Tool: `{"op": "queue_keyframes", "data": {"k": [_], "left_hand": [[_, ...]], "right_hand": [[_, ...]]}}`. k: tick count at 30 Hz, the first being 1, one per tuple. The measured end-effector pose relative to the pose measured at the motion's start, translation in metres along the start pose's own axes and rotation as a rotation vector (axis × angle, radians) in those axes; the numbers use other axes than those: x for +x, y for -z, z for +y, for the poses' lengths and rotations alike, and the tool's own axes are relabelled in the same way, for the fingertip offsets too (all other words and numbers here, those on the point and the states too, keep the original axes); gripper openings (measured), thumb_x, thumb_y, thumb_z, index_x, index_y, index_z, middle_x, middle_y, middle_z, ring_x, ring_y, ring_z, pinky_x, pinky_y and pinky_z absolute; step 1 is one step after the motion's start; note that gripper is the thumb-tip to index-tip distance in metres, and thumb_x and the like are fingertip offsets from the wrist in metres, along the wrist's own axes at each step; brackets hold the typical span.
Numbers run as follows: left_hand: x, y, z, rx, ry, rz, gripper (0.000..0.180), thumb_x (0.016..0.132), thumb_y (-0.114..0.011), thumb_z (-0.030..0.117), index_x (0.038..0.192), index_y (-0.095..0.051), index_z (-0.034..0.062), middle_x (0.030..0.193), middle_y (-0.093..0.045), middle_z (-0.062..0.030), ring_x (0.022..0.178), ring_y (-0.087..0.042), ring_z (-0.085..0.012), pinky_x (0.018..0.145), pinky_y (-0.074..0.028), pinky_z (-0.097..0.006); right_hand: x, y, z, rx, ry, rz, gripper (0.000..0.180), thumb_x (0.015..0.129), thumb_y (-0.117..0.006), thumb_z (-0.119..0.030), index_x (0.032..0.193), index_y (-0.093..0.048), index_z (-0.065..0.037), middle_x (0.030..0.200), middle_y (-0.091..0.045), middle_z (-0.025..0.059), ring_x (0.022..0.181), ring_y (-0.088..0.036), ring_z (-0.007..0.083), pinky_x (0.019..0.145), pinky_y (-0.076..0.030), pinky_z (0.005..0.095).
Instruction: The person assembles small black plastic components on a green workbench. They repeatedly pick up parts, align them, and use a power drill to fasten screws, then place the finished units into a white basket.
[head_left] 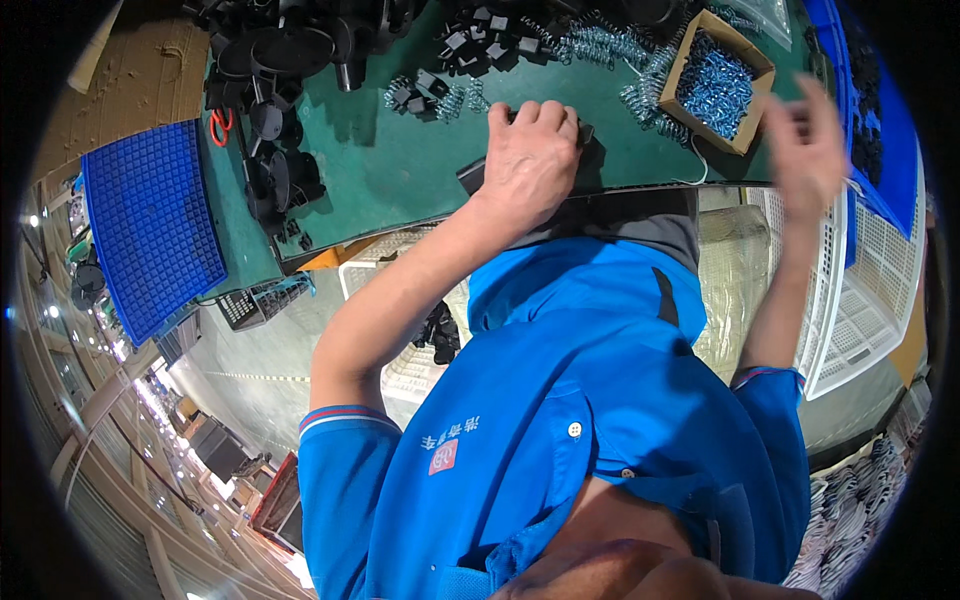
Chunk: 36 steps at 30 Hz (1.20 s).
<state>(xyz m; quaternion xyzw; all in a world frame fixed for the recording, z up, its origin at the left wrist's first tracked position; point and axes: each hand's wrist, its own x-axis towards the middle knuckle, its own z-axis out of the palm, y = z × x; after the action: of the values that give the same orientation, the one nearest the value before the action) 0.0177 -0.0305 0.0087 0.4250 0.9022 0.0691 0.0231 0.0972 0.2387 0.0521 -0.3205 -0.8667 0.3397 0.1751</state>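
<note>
My left hand (535, 160) is closed over a black plastic part (471, 177) at the front edge of the green table (400, 165). Its fingers curl over the part's far side, and most of the part is hidden beneath the palm. Out to the right, my right hand (808, 150) is raised beside an open cardboard box (752, 128) full of small bluish metal pieces (712, 85). Motion smears its fingers, so I cannot make out whether anything is between them.
Metal springs (605, 45) and small black blocks (490, 45) lie along the far side. Larger black parts (285, 55) and orange-handled scissors (221, 127) are at the left. Blue bins (155, 225) flank the table; white plastic baskets (860, 320) stand at the right.
</note>
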Motion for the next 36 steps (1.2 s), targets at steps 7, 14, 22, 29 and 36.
{"op": "queue_keyframes", "data": {"k": [7,14,22,29,36], "left_hand": [[0.004,-0.005,-0.009,-0.192,-0.014,0.062,0.044,0.074,-0.076,0.018,0.115,-0.063,0.0076,0.102,-0.059,-0.0075,0.097,-0.057,-0.0280,0.088,-0.040,-0.044],[0.006,-0.010,-0.010,-0.185,-0.001,0.084,0.037,0.075,-0.075,0.019,0.109,-0.064,0.0077,0.098,-0.058,-0.0065,0.095,-0.057,-0.0265,0.086,-0.040,-0.043],[0.004,-0.015,-0.011,-0.197,-0.035,0.169,0.023,0.075,-0.074,0.021,0.093,-0.067,0.0069,0.095,-0.059,-0.0060,0.094,-0.058,-0.0251,0.084,-0.039,-0.044],[0.005,-0.015,-0.010,-0.198,-0.011,0.133,0.028,0.075,-0.074,0.021,0.099,-0.067,0.0085,0.096,-0.059,-0.0053,0.097,-0.058,-0.0250,0.084,-0.039,-0.044],[0.005,-0.013,-0.008,-0.166,-0.003,0.119,0.028,0.076,-0.074,0.023,0.100,-0.066,0.0093,0.096,-0.059,-0.0046,0.097,-0.058,-0.0243,0.084,-0.040,-0.043]], "right_hand": [[0.078,0.035,0.097,-0.911,-0.283,-0.238,0.096,0.074,-0.061,-0.076,0.138,-0.049,-0.005,0.111,-0.070,0.0203,0.103,-0.068,0.0363,0.088,-0.051,0.0432],[0.073,0.050,0.132,0.194,-0.207,-0.018,0.047,0.082,-0.075,-0.031,0.112,-0.064,0.004,0.092,-0.070,0.0100,0.078,-0.065,0.0190,0.074,-0.051,0.0320],[0.001,-0.012,-0.046,1.269,0.500,-0.181,0.041,0.086,-0.054,-0.011,0.124,-0.049,0.007,0.099,-0.059,0.0202,0.094,-0.057,0.0289,0.088,-0.046,0.0446],[-0.018,-0.073,-0.099,1.318,0.327,-0.022,0.043,0.082,-0.066,-0.015,0.119,-0.054,0.001,0.086,-0.064,0.0129,0.073,-0.064,0.0241,0.063,-0.055,0.0354],[-0.025,-0.085,-0.105,1.257,0.272,0.041,0.048,0.079,-0.069,-0.015,0.120,-0.053,0.001,0.090,-0.064,0.0124,0.076,-0.064,0.0238,0.065,-0.055,0.0356]]}}
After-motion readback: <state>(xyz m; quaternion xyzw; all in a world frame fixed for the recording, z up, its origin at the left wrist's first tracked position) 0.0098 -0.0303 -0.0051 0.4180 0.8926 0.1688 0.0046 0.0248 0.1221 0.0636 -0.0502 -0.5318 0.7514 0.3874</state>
